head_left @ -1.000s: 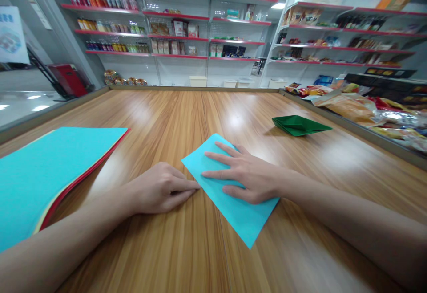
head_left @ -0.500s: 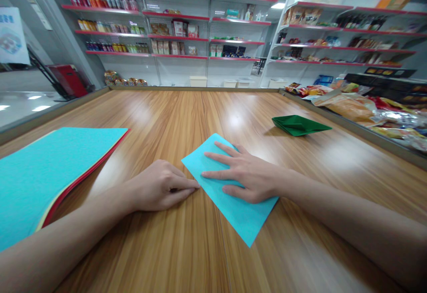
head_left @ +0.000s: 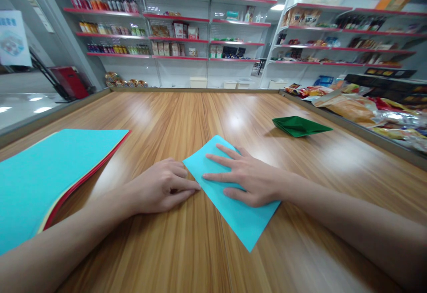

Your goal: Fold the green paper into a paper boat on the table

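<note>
A sheet of light blue paper (head_left: 240, 219) lies turned at an angle on the wooden table, its straight left edge looking like a fold. Flat on top of it rests my right hand (head_left: 245, 175), fingers spread, covering the paper's middle. My left hand (head_left: 163, 186) is at that left edge, thumb and forefinger pinched together with their tips on the paper's rim; the other fingers are curled under. Beyond my right hand, on the right of the table, sits a folded green paper boat (head_left: 296, 126).
A stack of coloured paper (head_left: 63, 172), blue on top with cream and red below, lies at the left. A raised rim (head_left: 200, 90) borders the wooden table (head_left: 160, 119). Packaged snacks (head_left: 350, 106) lie past the right rim. Stocked shelves (head_left: 180, 39) stand behind.
Both hands and the blue paper keep nearly the same place. The whole view has shifted down slightly.
</note>
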`<state>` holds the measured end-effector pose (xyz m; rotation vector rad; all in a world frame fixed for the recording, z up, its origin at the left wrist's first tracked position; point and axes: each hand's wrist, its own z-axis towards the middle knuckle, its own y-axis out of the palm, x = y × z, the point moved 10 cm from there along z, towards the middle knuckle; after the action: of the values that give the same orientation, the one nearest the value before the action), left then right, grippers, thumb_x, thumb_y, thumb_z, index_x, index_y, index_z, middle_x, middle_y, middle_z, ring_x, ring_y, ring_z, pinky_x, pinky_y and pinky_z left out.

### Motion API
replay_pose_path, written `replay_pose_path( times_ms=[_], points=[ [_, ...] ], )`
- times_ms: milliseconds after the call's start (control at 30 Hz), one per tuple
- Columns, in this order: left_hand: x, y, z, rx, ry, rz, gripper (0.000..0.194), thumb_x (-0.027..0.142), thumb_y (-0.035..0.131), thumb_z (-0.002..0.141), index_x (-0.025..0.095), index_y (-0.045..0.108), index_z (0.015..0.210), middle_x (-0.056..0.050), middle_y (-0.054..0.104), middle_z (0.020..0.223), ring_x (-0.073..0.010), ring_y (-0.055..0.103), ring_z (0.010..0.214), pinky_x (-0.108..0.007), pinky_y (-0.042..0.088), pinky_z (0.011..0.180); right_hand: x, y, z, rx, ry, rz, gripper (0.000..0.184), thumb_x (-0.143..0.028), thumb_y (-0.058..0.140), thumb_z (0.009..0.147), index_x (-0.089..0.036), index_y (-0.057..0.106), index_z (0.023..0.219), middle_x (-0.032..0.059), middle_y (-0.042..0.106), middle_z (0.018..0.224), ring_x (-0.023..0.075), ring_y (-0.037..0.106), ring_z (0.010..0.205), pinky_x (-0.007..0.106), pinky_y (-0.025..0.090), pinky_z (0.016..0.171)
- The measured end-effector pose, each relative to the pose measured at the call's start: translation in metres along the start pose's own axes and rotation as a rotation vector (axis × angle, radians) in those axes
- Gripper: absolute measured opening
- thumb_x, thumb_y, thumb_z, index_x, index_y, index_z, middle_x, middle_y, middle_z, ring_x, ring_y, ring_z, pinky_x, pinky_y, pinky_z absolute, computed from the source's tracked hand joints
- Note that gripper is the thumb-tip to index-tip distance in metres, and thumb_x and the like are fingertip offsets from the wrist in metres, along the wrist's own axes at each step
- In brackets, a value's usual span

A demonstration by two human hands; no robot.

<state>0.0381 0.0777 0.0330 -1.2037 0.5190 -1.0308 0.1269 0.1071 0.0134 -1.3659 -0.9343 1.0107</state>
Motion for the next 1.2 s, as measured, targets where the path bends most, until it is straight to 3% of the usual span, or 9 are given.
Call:
replay_pose_path(
  times_ms=[167,467,1200],
  points=[
    [-0.006,0.001,-0.004,0.032,-0.006,0.016,0.024,0.020,0.051,0.091,0.022,0.070,0.105,-0.002,0.065,0.062,-0.0133,0.057,0.056,-0.027,0.037,0.056,-0.001,-0.002,-0.002,0.038,0.022,-0.016,0.051,-0.041,0.044,0.092,-0.035,0.037,0.142,0.0060,0.024,0.153,0.0390,0.008,0.140,0.064,0.012,0.106],
    [-0.023,-0.006,-0.010,0.116,-0.069,0.123,0.025,0.017,0.048,0.090,0.018,0.071,0.102,-0.001,0.063,0.059,-0.0114,0.057,0.052,-0.023,0.039,0.051,0.001,-0.001,-0.001,0.031,0.024,-0.001,0.052,-0.041,0.045,0.092,-0.035,0.037,0.142,0.0060,0.023,0.153,0.0394,0.010,0.140,0.064,0.012,0.106],
    [-0.045,-0.008,-0.013,0.067,-0.173,0.219,0.028,0.017,0.044,0.091,0.016,0.072,0.096,-0.003,0.068,0.063,-0.0127,0.063,0.054,-0.022,0.040,0.051,0.000,-0.002,-0.001,0.040,0.012,-0.008,0.051,-0.041,0.046,0.091,-0.034,0.040,0.141,0.0062,0.022,0.153,0.0384,0.008,0.141,0.063,0.011,0.107]
  ],
)
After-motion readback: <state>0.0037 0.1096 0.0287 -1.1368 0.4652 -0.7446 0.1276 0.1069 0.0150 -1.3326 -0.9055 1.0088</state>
